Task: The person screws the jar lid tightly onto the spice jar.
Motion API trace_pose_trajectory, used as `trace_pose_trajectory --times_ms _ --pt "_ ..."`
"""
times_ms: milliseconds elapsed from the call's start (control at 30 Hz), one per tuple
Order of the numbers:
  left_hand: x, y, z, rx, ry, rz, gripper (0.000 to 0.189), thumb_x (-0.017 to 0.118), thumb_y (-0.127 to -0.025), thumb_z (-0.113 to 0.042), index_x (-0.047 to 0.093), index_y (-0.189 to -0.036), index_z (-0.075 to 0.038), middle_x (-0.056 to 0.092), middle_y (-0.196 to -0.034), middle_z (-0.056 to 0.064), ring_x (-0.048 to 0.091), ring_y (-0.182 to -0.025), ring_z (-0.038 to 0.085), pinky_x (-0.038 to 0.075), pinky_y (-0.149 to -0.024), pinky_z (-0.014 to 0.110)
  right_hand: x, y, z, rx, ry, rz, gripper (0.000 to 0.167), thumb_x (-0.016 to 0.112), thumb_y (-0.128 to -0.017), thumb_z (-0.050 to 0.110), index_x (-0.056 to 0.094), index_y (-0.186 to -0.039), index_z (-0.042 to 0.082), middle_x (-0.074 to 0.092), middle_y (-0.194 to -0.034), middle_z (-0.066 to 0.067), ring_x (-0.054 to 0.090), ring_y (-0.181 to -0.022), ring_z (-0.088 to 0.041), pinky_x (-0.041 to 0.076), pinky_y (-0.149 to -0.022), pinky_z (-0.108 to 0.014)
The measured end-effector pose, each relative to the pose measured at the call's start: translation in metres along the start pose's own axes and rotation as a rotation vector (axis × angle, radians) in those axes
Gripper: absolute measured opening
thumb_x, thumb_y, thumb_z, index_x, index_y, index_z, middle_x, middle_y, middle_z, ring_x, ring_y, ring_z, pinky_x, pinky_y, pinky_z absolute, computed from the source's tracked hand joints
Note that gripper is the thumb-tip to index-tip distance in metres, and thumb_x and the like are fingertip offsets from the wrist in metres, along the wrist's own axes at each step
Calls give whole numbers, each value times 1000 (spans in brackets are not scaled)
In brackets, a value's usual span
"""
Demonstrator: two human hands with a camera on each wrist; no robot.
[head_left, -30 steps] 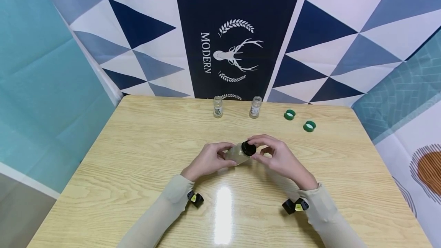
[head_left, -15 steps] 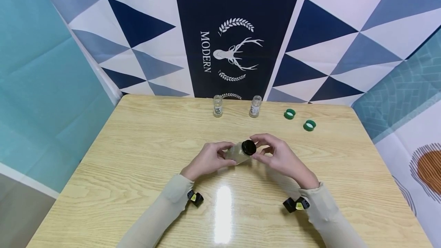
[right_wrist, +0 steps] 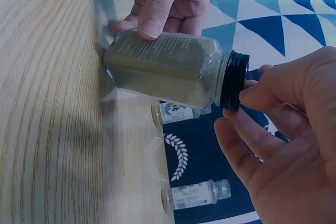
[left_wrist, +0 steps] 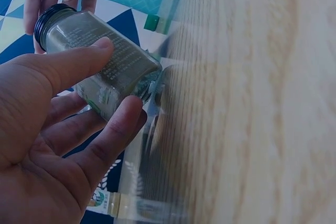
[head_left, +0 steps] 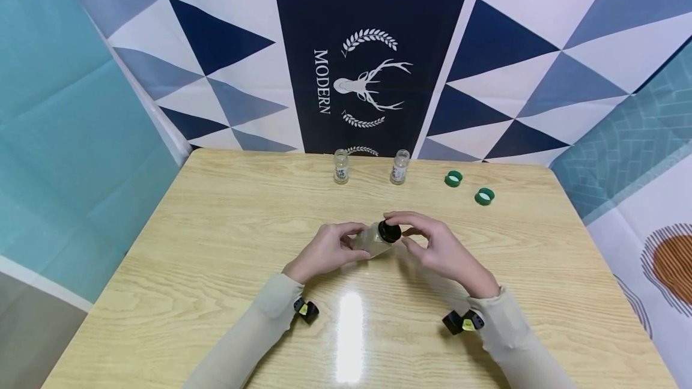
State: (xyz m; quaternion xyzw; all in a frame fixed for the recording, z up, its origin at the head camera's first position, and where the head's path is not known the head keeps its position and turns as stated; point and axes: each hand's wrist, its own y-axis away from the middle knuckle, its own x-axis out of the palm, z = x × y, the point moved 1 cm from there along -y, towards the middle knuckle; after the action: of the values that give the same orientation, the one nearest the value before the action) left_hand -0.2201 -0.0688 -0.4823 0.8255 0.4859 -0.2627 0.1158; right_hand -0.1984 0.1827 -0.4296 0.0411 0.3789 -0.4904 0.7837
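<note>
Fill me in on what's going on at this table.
A person's left grip holds a glass jar tilted, by its body. The right grip has its fingers curled at the black cap, which is on the jar. Toward the back of the table, two small bottles stand uncapped, with two green lids lying to their right.

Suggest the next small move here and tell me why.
Probably a small turn of the black lid with the right grip: its fingertips are at the lid, while the left grip holds the glass jar. Two small bottles behind stand lidless, and two green caps lie nearby, so unscrewing seems likelier than tightening.
</note>
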Motion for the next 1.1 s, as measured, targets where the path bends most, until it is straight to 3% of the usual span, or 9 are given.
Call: trace_pose_trajectory --times_ms 367,700,1100 --pt "1 0 0 2 -17 9 54 85 -87 -26 67 -135 -11 74 -124 7 71 -90 9 59 -77 22 0 1 -5 1 0 -25 45 70 -89 -12 71 -127 11 66 -136 -15 65 -120 -26 61 -84 -29" --pt "1 -1 1 -2 -6 18 56 85 -87 -28 66 -138 -12 73 -127 8 72 -92 11 60 -80 23 -3 2 -4 21 -17 -15 43 70 -89 -11 71 -127 11 67 -135 -15 65 -120 -27 62 -85 -30" --pt "1 -1 1 -5 -16 11 60 84 -88 -30 63 -142 -14 72 -129 9 73 -92 11 59 -79 22 -5 0 -1 17 -26 -6 42 75 -91 -3 69 -129 10 66 -138 -9 65 -122 -26 61 -90 -40"
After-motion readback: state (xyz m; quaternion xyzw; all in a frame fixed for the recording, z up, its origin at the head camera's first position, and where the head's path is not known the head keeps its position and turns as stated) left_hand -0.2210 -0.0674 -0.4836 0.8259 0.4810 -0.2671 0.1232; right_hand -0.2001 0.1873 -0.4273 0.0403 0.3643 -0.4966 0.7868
